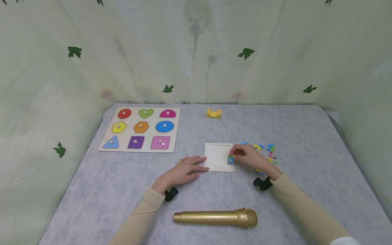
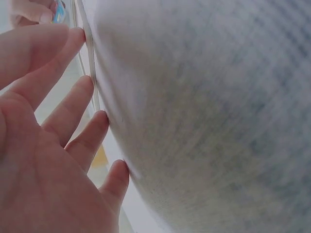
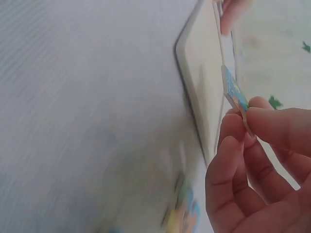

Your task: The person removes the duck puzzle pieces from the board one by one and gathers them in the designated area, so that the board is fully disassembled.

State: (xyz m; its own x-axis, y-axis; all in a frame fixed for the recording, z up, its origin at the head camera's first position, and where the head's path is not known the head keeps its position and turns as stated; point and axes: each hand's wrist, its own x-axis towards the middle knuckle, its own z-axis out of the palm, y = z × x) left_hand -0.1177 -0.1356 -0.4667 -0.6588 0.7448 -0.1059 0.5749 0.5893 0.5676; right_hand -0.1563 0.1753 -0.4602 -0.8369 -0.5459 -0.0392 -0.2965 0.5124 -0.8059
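A blue puzzle piece (image 1: 230,160) is pinched between the thumb and fingers of my right hand (image 1: 248,157), over the right edge of a white puzzle tray (image 1: 218,158). In the right wrist view the jigsaw piece (image 3: 233,90) tilts up from the fingertips, beside the tray's rim (image 3: 201,97). My left hand (image 1: 183,170) has its fingers spread, with fingertips touching the tray's left edge. From the left wrist those fingers (image 2: 68,111) look nearly straight. Other colourful puzzle pieces (image 1: 272,157) lie right of the tray, partly hidden by my right hand.
A shape board (image 1: 147,136) with knobbed pieces lies at the back left. Behind the tray stands a yellow block (image 1: 213,113) with a curved notch. A gold microphone (image 1: 214,218) lies near the front. Pale curtains (image 1: 196,51) close off the back and sides.
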